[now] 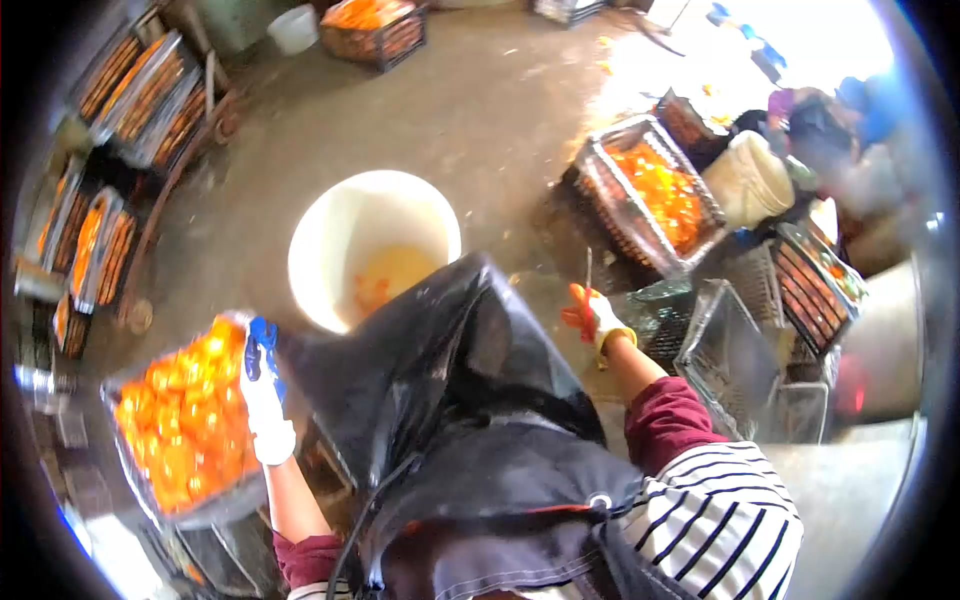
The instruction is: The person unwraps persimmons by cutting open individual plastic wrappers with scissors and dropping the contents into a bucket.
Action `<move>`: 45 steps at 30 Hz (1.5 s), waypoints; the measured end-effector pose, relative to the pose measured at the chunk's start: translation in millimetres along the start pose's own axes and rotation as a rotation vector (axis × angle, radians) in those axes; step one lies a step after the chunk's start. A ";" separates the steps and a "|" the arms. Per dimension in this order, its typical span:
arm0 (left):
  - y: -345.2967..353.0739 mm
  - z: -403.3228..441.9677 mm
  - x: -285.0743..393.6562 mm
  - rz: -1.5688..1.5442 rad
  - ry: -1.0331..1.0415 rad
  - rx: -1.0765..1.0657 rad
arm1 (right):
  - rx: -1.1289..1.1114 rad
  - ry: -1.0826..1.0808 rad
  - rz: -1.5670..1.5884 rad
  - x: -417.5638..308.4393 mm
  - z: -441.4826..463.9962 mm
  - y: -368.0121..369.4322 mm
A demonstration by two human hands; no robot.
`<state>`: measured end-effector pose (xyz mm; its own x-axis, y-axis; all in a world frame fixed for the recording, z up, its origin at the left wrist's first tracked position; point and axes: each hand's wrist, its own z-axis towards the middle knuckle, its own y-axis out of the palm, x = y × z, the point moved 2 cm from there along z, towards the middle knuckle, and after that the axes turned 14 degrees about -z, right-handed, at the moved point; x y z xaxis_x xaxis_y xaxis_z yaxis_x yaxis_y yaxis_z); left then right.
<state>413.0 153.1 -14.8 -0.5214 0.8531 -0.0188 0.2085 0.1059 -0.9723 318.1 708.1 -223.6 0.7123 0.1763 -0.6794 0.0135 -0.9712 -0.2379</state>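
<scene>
My left hand point(263, 385), in a white and blue glove, is at the right edge of a crate point(150, 505) heaped with glossy orange pieces point(190, 415). Its fingers look stretched out, and no item shows in them. My right hand point(597, 315), in a white and orange glove with a yellow cuff, is closed around a small knife point(588, 268) with a red handle. The thin blade points up and away from me. Between my hands, a black apron point(450, 370) covers my lap. Just beyond it stands a white tub point(305, 235) with cloudy yellowish liquid and some orange bits at the bottom.
To the right, a crate point(590, 190) of orange pieces stands near a cream bucket point(750, 180) and several stacked crates point(735, 345). Loaded crates point(150, 95) are stacked at left. Another full crate point(378, 45) and a small white bucket point(294, 30) stand farther back on the wet floor.
</scene>
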 end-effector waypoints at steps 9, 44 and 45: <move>108.2 91.6 -37.4 -1.388 0.184 0.025 | 0.735 -0.317 -0.811 -160.8 62.9 -81.1; 25.5 49.4 27.9 -1.508 0.043 0.063 | -0.170 -0.661 -0.903 -229.8 109.7 231.3; 24.9 47.4 21.4 -1.247 -0.014 0.061 | -0.281 -0.651 -0.719 -223.5 111.4 238.2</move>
<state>367.8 149.8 -50.4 -0.3446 0.1825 0.9208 -0.4724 0.8139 -0.3382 84.0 455.1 -205.7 -0.0504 0.7063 -0.7061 0.5134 -0.5881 -0.6249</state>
